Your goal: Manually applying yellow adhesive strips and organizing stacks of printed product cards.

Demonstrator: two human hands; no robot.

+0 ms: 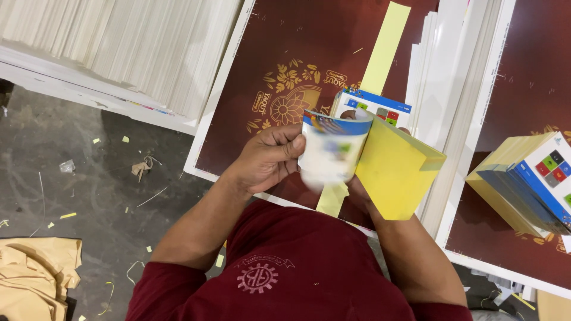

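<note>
The stack of printed cards [380,160], yellow along its edges, is held above the near edge of the dark red sheet [285,47]. The left hand [267,157] curls around the blurred front cards, thumb and fingers pinching them. The right hand [357,190] sits beneath the stack, mostly hidden; its fingers probably cup the underside. A second card stack [529,184] lies right. Paper scraps dot the grey floor [71,166] left.

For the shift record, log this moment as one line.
left hand: flipping bent booklets | right hand: under yellow-edged stack | surface: maroon printed sheet
</note>
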